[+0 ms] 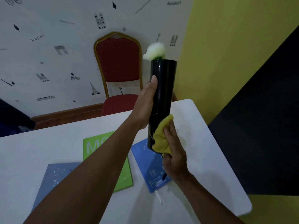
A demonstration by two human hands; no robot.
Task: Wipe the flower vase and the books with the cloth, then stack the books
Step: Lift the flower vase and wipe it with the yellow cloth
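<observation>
Books are lying flat on the white counter [40, 151] below your arms: a blue book [55, 177] at the far left, a green book [95, 146] beside it with its near corner overlapping the blue one, and a second blue book [149, 167] further right, apart from the green. You are holding the black flower vase [161, 94] upright above them. Your left hand [144, 105] is pressing against its left side, fingers [153, 80] lying closed along the glass. A white flower [154, 50] is poking from its mouth. Your right hand [174, 159] is gripping the yellow cloth [161, 139], fingers bunched closed around it, pushing it against the vase's lower right. A red chair [119, 70] is standing behind the counter.
</observation>
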